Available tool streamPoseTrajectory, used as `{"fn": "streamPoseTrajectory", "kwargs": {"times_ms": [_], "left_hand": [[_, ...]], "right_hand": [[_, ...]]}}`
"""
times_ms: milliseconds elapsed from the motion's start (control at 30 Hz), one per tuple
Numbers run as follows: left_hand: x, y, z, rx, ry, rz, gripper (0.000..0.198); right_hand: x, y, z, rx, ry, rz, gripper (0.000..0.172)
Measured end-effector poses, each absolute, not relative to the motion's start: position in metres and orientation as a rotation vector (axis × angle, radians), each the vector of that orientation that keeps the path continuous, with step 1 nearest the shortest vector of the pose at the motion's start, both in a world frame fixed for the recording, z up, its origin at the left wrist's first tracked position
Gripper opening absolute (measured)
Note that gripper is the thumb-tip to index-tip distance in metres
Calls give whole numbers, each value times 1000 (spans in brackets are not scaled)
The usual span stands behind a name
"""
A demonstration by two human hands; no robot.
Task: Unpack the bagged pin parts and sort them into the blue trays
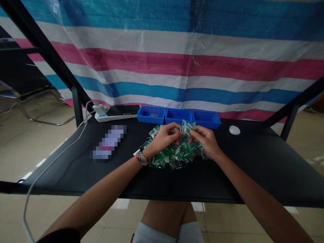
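Note:
A heap of small green-and-clear plastic packets (pixel 174 153) lies in the middle of the black table (pixel 227 182). Both hands hover over its far side. My left hand (pixel 164 136), with a coloured band at the wrist, and my right hand (pixel 205 139) have their fingers closed on one clear packet (pixel 186 127) held between them just above the heap. Three blue bins (pixel 178 115) stand in a row right behind the hands.
A white power strip (pixel 101 116) with a plug and a black phone (pixel 123 109) on it sits at the back left, its cable trailing off the left edge. A blurred flat item (pixel 108 141) lies left of the heap. A white oval object (pixel 234 130) rests at the right.

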State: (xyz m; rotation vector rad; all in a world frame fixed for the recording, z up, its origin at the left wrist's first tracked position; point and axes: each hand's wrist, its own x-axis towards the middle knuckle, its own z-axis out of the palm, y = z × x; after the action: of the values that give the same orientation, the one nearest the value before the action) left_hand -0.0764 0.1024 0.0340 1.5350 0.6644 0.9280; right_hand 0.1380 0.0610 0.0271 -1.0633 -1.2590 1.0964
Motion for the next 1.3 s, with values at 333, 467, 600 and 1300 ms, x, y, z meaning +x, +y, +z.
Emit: {"fn": "streamPoseTrajectory", "kwargs": {"times_ms": [333, 467, 600, 1300], "left_hand": [[-79, 104, 40, 1475, 647, 974, 26], [-80, 105, 41, 1481, 650, 994, 21], [-80, 106, 39, 1490, 660, 985, 19], [-80, 109, 29, 1617, 715, 949, 11]], "right_hand": [[159, 72, 36, -978, -967, 1109, 30], [171, 75, 39, -1066, -943, 1162, 47], [174, 75, 35, -1127, -968, 1094, 52], [211, 80, 17, -1663, -1806, 713, 14]]}}
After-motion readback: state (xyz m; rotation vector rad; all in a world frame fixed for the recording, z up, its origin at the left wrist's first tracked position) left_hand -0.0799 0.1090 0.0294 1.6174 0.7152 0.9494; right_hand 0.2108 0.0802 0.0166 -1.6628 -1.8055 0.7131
